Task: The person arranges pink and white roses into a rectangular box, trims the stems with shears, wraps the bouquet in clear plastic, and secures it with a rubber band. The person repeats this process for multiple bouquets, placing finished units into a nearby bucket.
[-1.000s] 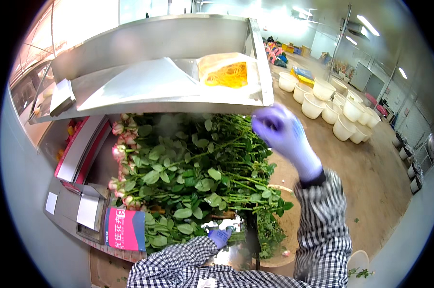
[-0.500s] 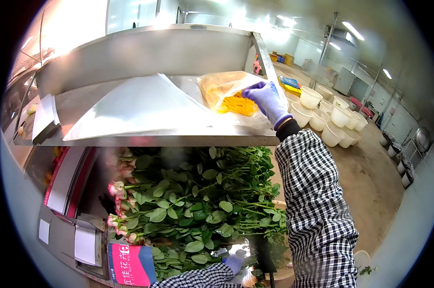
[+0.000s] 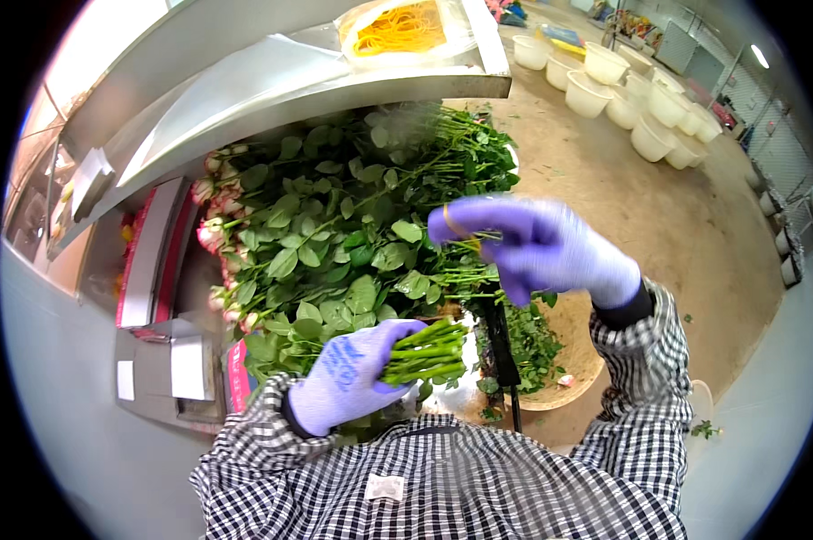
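My left hand (image 3: 345, 376), in a lilac glove, is closed around a bunch of cut green rose stems (image 3: 431, 353). Their ends stick out to the right, past the thumb. My right hand (image 3: 550, 245), gloved alike and partly smeared by motion, is raised to the upper right of those ends. A thin yellow rubber band (image 3: 449, 219) is hooked on its fingers; the other end of the loop is hard to make out. Behind both hands lies a heap of leafy roses (image 3: 334, 225), their pink and white blooms (image 3: 212, 234) to the left.
Above the roses runs a metal shelf (image 3: 352, 90) with plastic sheets (image 3: 244, 81) and a bag of yellow rubber bands (image 3: 402, 31). A black post (image 3: 501, 346) stands close on the right, beside a tub of leaf trimmings (image 3: 559, 360). White buckets (image 3: 591, 94) stack on the floor beyond.
My right hand has come down from the bag on the shelf, bringing a rubber band. My left hand has risen into fuller view with the stems. The view has tipped downward.
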Motion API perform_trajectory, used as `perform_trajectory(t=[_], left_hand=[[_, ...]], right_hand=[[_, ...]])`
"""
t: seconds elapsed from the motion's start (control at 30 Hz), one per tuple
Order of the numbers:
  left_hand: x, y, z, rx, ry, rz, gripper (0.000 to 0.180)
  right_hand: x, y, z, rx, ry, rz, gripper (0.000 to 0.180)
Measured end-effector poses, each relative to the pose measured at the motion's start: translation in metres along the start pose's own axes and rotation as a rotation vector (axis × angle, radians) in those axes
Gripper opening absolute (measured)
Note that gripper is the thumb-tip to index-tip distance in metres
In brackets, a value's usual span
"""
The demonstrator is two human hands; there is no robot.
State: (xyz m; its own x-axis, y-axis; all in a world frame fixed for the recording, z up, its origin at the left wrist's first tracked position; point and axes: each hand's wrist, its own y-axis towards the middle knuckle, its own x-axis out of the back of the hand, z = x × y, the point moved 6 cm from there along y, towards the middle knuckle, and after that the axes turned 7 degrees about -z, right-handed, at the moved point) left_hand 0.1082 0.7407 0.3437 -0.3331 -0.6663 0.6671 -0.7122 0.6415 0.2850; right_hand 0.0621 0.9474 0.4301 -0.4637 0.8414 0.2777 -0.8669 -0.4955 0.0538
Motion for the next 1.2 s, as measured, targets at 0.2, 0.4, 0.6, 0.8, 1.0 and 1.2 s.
perform_trajectory(t=[0.2,0.4,0.6,0.8,1.0,1.2], left_hand=[[0.016,-0.008,-0.031,0.071,-0.044,0.174,0.055],[-0.003,-0.032,-0.01,0.096,-0.17,0.114,0.049],[0.038,-0.011,-0.013,0.044,0.031,-0.146,0.043],[-0.023,0.015,-0.004,0.252,0.036,0.067,0.059],[0.01,0.003,0.023,0.049,0.03,-0.276,0.068],[-0.042,-0.009,0.011,-0.034,0.169,0.127,0.058]], right_hand=[[-0.046,-0.037,0.008,0.232,-0.176,0.326,0.071],[-0.076,-0.017,0.0,0.699,-0.615,0.355,0.053],[-0.1,0.002,-0.063,0.727,-0.715,-0.193,0.037],[-0.155,-0.025,-0.067,-0.039,-0.659,0.502,0.034],[-0.148,-0.002,-0.04,0.112,-0.833,0.423,0.029],[-0.105,0.02,0.012,0.528,-0.914,0.269,0.021]])
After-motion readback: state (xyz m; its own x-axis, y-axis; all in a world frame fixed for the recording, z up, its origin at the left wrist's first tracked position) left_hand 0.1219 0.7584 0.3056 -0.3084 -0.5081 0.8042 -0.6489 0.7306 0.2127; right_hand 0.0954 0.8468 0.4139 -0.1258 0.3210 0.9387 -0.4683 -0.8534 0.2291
